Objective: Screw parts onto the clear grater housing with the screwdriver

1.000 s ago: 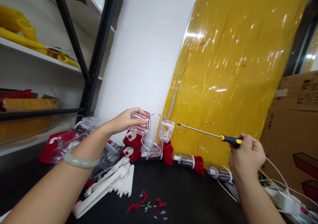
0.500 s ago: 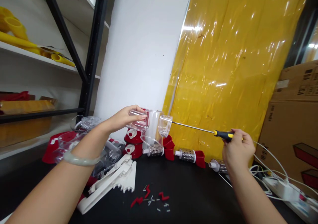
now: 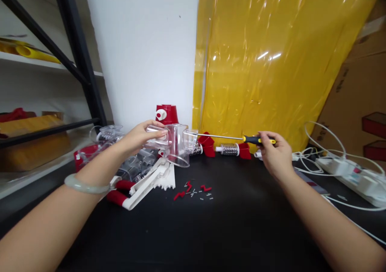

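My left hand grips a clear plastic housing by its wide left end, holding it above the black table. My right hand is closed around the black and yellow handle of a screwdriver. The long shaft points left and its tip reaches the short clear opening on the housing's right side; the exact contact point cannot be made out. Below on the table lie small red bent pieces and several small metal pins.
Red bases and grater drums line the table's back. White parts and clear parts lie at left. Cables and a power strip are at right, beside a cardboard box. A shelf rack stands left.
The view has tilted down, showing more table. Both hands, the housing and the screwdriver appear slightly higher and further left in the picture. Both hands keep their holds.
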`<state>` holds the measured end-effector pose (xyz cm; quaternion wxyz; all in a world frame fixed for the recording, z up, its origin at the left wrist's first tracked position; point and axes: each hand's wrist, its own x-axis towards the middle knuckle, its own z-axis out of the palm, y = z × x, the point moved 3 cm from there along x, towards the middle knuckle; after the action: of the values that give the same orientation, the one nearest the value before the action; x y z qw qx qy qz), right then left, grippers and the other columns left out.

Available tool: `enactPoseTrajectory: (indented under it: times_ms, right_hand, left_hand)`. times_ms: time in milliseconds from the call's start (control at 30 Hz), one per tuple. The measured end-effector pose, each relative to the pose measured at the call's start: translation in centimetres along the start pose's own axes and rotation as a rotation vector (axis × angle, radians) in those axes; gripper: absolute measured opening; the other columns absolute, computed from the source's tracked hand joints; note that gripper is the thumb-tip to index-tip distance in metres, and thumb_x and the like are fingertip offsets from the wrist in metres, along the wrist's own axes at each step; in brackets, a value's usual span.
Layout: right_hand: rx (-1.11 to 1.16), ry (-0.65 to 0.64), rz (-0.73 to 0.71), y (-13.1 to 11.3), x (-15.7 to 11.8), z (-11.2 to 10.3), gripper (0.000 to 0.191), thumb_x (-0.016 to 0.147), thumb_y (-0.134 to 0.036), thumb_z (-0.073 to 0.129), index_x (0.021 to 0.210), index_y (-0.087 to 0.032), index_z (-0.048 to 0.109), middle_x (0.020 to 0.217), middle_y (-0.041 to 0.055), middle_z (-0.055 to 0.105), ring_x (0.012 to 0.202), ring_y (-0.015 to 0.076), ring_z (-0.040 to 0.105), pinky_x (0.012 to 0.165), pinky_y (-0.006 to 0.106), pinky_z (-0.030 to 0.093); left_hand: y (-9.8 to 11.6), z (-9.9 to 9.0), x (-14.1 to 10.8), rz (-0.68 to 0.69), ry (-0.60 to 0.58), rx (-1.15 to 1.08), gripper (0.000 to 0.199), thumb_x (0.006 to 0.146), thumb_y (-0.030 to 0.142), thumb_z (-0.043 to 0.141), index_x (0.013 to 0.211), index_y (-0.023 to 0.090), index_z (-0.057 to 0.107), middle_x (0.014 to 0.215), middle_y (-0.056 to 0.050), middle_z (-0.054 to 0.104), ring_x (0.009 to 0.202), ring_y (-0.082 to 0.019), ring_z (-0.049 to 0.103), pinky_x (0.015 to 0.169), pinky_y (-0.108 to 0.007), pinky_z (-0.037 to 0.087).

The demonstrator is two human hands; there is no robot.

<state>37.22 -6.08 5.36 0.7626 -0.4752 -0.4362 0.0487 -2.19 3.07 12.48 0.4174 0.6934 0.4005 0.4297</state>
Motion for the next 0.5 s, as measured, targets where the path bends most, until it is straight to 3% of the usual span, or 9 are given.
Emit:
enactPoseTrajectory:
  times_ms: [133,267,333,500]
  right_hand:
    - [-0.131,-0.412,0.141,1.8,-1.4,-1.1,0.045,0.060,-0.045,0.084,0.095,-0.019,0.076,0.085,0.0059,0.076,0.078,0.0228,0.070,0.071,0.035,0.055]
    - [-0.249,-0.808,0.233,2.4,-3.2,-1.3,0.044,0.066,-0.042,0.081,0.103,-0.019,0.075,0.080,0.0048,0.077,0.070,0.0231,0.072,0.073,0.038,0.056]
    - [-0.289,-0.872,0.215,2.5,-3.8,-1.2,0.041,0.069,-0.043,0.079,0.101,-0.019,0.075,0.082,0.0041,0.076,0.065,0.0207,0.071,0.071,0.036,0.057]
    - [-0.369,-0.858,0.085,3.0,-4.2,-0.9,0.037,0.070,-0.049,0.076,0.093,-0.020,0.073,0.085,0.0030,0.074,0.065,0.0178,0.066,0.065,0.031,0.054]
  left_hand:
    - [-2.2,0.4,-1.3,-0.056,0.068,-0.098,0.055,0.060,0.035,0.087,0.105,0.023,0.059,0.096,-0.005,0.069,0.096,-0.027,0.068,0.062,-0.034,0.061]
    - [-3.6,0.9,-2.1,-0.074,0.038,-0.124,0.057,0.063,0.035,0.086,0.111,0.023,0.059,0.094,-0.004,0.070,0.099,-0.027,0.068,0.069,-0.036,0.063]
    - [-3.9,1.0,-2.4,-0.056,0.046,-0.090,0.055,0.063,0.034,0.086,0.110,0.024,0.059,0.093,-0.002,0.071,0.100,-0.028,0.068,0.072,-0.037,0.062]
    - [-4.8,1.0,-2.2,0.024,0.056,-0.033,0.051,0.065,0.035,0.084,0.109,0.030,0.059,0.103,0.002,0.069,0.103,-0.028,0.064,0.073,-0.039,0.061]
